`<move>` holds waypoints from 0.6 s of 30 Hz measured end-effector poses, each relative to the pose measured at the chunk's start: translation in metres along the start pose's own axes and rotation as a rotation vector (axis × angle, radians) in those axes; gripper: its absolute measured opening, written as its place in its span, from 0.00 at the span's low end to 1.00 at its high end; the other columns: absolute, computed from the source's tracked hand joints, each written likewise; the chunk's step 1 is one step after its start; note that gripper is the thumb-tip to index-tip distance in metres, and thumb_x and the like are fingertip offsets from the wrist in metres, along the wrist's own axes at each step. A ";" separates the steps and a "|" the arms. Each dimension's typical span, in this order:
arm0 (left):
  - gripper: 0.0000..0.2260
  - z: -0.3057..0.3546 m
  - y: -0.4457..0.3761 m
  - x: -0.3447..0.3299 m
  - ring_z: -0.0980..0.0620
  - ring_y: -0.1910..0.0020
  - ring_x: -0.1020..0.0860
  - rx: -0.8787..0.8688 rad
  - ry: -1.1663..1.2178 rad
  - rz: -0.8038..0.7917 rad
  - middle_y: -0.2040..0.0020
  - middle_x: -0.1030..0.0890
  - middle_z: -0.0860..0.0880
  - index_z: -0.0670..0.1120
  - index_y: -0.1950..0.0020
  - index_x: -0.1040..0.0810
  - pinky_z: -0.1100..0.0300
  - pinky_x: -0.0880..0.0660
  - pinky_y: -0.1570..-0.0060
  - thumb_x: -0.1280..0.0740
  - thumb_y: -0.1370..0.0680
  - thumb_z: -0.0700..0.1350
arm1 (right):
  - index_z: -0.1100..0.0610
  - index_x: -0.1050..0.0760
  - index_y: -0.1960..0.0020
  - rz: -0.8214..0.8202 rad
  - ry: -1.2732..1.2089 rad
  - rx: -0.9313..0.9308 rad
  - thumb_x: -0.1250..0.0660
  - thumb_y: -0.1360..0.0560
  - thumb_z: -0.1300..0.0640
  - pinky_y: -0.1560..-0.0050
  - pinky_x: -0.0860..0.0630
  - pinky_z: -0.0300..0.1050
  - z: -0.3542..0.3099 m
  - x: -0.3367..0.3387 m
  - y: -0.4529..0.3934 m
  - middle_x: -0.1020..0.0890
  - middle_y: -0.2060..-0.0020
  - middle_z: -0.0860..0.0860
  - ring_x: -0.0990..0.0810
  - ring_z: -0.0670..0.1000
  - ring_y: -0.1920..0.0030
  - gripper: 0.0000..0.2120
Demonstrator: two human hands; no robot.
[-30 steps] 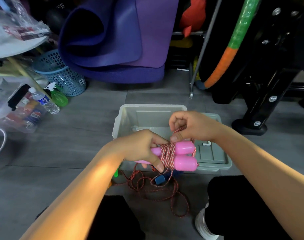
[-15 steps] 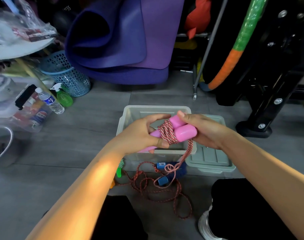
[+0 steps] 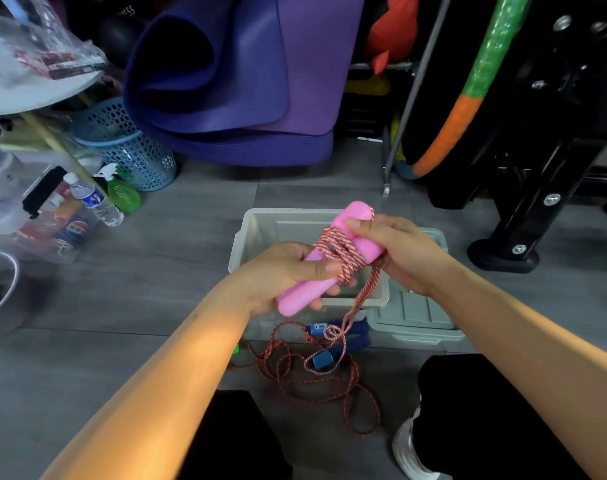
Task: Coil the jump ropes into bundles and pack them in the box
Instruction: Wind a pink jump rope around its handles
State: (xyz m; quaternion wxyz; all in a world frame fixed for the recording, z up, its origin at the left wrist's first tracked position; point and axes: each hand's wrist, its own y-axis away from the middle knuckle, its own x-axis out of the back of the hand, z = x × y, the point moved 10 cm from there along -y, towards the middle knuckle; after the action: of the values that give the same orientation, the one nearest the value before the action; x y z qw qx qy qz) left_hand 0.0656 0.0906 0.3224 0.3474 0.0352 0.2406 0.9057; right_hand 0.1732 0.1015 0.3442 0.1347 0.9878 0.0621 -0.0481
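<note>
Two pink jump-rope handles lie side by side, bound by several turns of red-and-white rope. My left hand grips their lower ends, thumb on the wrap. My right hand holds their upper ends, thumb on the top handle. They hover above the open grey box. The rest of the rope hangs from the bundle and lies tangled on the floor. A blue-handled rope lies under it by the box front.
The grey lid rests against the box's right side. A blue basket, a green spray bottle and a water bottle stand left. Purple mats lean behind. A black stand foot is at right.
The pink handles tilted from lying level to pointing up-right and rose over the box. My right hand let go of the rope strand and moved onto the handles' upper ends.
</note>
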 end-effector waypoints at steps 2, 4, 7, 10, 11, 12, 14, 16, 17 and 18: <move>0.14 0.003 0.003 -0.003 0.56 0.66 0.18 0.000 0.041 -0.029 0.58 0.16 0.46 0.41 0.53 0.22 0.65 0.25 0.74 0.31 0.35 0.46 | 0.59 0.20 0.56 -0.009 -0.002 0.019 0.31 0.34 0.50 0.52 0.24 0.45 -0.002 -0.001 0.000 0.17 0.61 0.54 0.21 0.52 0.58 0.13; 0.15 0.001 0.004 -0.002 0.55 0.64 0.18 0.017 0.001 -0.026 0.58 0.15 0.46 0.42 0.52 0.21 0.65 0.25 0.74 0.30 0.35 0.47 | 0.58 0.21 0.56 -0.008 0.006 0.033 0.32 0.34 0.50 0.56 0.23 0.40 -0.001 -0.002 0.000 0.17 0.63 0.52 0.20 0.49 0.60 0.12; 0.14 -0.006 0.006 -0.007 0.53 0.66 0.18 0.092 -0.046 -0.098 0.58 0.15 0.45 0.43 0.51 0.23 0.63 0.23 0.73 0.30 0.34 0.47 | 0.58 0.21 0.55 0.003 0.013 0.046 0.32 0.34 0.50 0.56 0.22 0.39 0.000 -0.003 -0.001 0.16 0.63 0.52 0.19 0.48 0.60 0.13; 0.14 -0.012 0.010 -0.010 0.51 0.68 0.18 0.149 -0.100 -0.154 0.62 0.16 0.44 0.41 0.52 0.23 0.61 0.21 0.72 0.31 0.33 0.47 | 0.59 0.21 0.54 0.003 0.020 0.045 0.32 0.33 0.51 0.56 0.22 0.41 0.002 -0.005 -0.002 0.17 0.62 0.53 0.19 0.49 0.60 0.13; 0.14 -0.013 0.011 -0.008 0.51 0.68 0.18 0.157 -0.119 -0.147 0.63 0.16 0.44 0.41 0.53 0.23 0.61 0.22 0.72 0.31 0.33 0.48 | 0.59 0.21 0.53 0.003 0.025 0.048 0.32 0.31 0.52 0.56 0.22 0.40 0.003 -0.005 -0.002 0.17 0.61 0.53 0.19 0.49 0.59 0.12; 0.14 -0.013 0.011 -0.005 0.51 0.68 0.18 0.162 -0.132 -0.141 0.63 0.16 0.44 0.41 0.54 0.23 0.61 0.22 0.73 0.31 0.33 0.49 | 0.59 0.21 0.52 0.007 0.028 0.051 0.33 0.29 0.53 0.57 0.23 0.39 0.002 -0.006 -0.002 0.17 0.61 0.53 0.19 0.48 0.59 0.11; 0.14 -0.012 0.013 -0.002 0.51 0.69 0.18 0.167 -0.153 -0.145 0.64 0.16 0.44 0.41 0.55 0.23 0.62 0.23 0.74 0.32 0.33 0.50 | 0.59 0.21 0.52 0.023 0.033 0.055 0.34 0.27 0.55 0.58 0.23 0.38 0.002 -0.005 -0.003 0.17 0.60 0.53 0.19 0.48 0.59 0.08; 0.13 -0.010 0.015 -0.001 0.51 0.69 0.18 0.165 -0.157 -0.159 0.64 0.16 0.45 0.41 0.55 0.24 0.64 0.25 0.76 0.31 0.31 0.50 | 0.59 0.21 0.52 0.029 0.040 0.054 0.34 0.26 0.55 0.57 0.22 0.38 0.001 -0.005 -0.003 0.17 0.60 0.54 0.20 0.48 0.59 0.08; 0.12 -0.009 0.016 -0.001 0.52 0.70 0.18 0.156 -0.152 -0.164 0.65 0.16 0.46 0.41 0.55 0.23 0.64 0.25 0.76 0.30 0.30 0.49 | 0.59 0.21 0.53 0.032 0.043 0.055 0.34 0.27 0.54 0.57 0.22 0.39 0.001 -0.005 -0.003 0.17 0.60 0.54 0.20 0.48 0.59 0.08; 0.11 -0.007 0.016 -0.001 0.53 0.71 0.19 0.143 -0.145 -0.162 0.66 0.17 0.47 0.41 0.55 0.23 0.65 0.26 0.77 0.30 0.29 0.48 | 0.59 0.21 0.53 0.036 0.045 0.056 0.33 0.27 0.53 0.56 0.22 0.39 0.001 -0.005 -0.003 0.17 0.60 0.54 0.20 0.49 0.59 0.09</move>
State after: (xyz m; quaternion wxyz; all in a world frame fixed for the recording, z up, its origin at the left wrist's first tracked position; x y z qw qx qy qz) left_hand 0.0547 0.0770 0.3232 0.4326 0.1057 0.2810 0.8501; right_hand 0.1675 0.1038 0.3434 0.1064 0.9929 0.0463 -0.0249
